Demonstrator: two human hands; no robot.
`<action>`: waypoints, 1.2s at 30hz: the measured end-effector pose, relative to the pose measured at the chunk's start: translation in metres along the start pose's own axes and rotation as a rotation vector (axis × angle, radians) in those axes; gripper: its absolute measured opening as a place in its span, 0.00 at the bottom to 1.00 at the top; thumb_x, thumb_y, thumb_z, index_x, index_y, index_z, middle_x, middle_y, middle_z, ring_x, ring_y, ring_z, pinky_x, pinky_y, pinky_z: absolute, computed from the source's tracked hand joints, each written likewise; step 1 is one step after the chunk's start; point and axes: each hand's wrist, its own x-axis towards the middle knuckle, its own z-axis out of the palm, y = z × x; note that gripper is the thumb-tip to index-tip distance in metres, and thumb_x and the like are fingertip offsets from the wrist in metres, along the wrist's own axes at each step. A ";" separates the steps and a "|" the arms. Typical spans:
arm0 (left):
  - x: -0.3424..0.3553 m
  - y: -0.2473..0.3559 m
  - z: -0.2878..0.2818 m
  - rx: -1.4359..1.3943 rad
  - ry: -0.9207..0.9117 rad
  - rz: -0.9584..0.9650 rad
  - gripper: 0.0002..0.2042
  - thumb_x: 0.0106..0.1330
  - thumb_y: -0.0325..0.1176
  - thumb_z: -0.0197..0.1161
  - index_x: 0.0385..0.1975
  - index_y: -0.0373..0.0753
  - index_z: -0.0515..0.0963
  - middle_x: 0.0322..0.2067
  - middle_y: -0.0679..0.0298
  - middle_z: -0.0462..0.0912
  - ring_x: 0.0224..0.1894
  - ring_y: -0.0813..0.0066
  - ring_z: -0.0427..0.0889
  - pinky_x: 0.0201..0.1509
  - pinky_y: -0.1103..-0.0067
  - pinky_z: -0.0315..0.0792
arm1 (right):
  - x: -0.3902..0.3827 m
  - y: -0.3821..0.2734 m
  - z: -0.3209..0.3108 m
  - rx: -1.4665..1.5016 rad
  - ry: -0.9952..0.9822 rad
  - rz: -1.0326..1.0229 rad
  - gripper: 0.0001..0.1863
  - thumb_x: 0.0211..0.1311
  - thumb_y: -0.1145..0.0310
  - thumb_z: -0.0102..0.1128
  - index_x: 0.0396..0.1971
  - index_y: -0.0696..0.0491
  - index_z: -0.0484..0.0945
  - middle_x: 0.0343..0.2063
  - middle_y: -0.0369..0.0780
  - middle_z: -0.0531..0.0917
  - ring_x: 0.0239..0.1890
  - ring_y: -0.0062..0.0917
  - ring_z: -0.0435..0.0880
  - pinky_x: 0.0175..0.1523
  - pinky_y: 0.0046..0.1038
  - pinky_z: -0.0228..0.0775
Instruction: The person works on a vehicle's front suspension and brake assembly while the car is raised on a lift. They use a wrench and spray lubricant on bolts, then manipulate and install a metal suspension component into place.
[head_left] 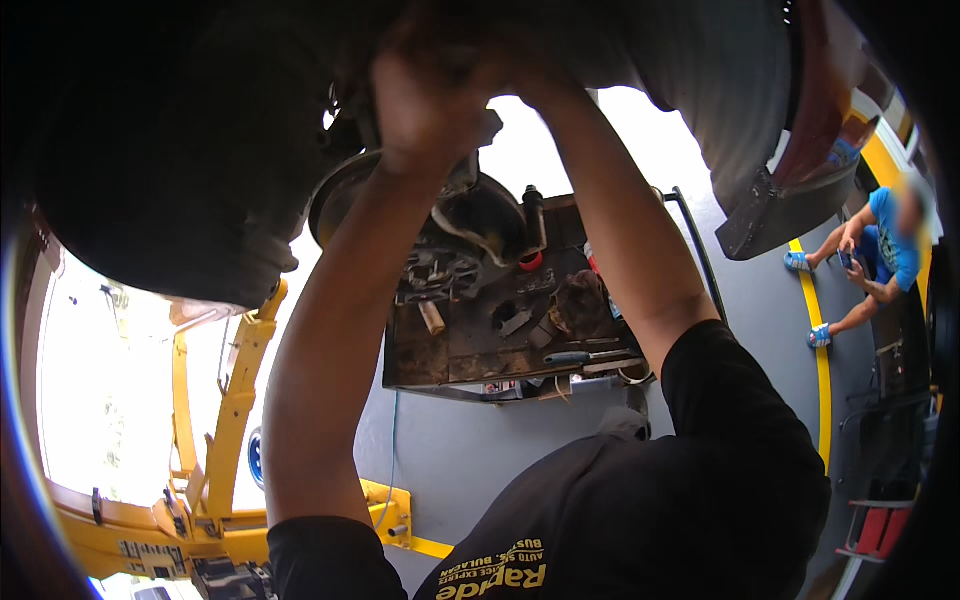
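Head view: the worker's arms reach up toward 12 o'clock, into the dark vehicle underside [640,45], which both hands are up against. Left hand [428,110] at about half past 11, blurred against shadowed parts; right hand [515,75] close beside it at 12, mostly lost in the dark. From where I stand, can't tell how far either grip is open or what it has hold of. Mid-view, below the hands, a brown-topped bench [450,357] carries loose metal parts [465,275], a pale cylinder [432,317] toward its 9 o'clock and a blue-handled tool [570,357] around its 5. Yellow lift frame [235,400] at 8 o'clock. Near 3, another person [893,245] in blue sits holding a phone [846,260], feet at a yellow floor line [818,385].
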 end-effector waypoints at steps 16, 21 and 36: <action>0.059 -0.009 0.057 0.362 0.190 0.243 0.27 0.59 0.49 0.71 0.57 0.46 0.79 0.56 0.56 0.82 0.61 0.52 0.78 0.67 0.60 0.72 | 0.006 -0.016 -0.018 -0.008 -0.031 0.019 0.17 0.72 0.60 0.58 0.54 0.53 0.78 0.48 0.43 0.82 0.52 0.32 0.81 0.59 0.36 0.75; 0.034 0.069 0.055 0.377 0.313 0.274 0.29 0.60 0.56 0.70 0.59 0.50 0.78 0.56 0.60 0.79 0.64 0.57 0.73 0.67 0.55 0.68 | -0.037 -0.031 -0.015 0.005 -0.012 0.017 0.17 0.72 0.59 0.57 0.54 0.53 0.78 0.47 0.43 0.82 0.51 0.32 0.81 0.58 0.36 0.75; -0.093 0.104 0.084 -0.815 0.189 -0.663 0.33 0.68 0.33 0.69 0.69 0.32 0.62 0.49 0.49 0.84 0.51 0.58 0.87 0.53 0.67 0.80 | -0.098 -0.052 0.014 -0.013 -0.084 0.068 0.17 0.72 0.59 0.57 0.52 0.54 0.76 0.46 0.42 0.81 0.49 0.31 0.81 0.57 0.35 0.75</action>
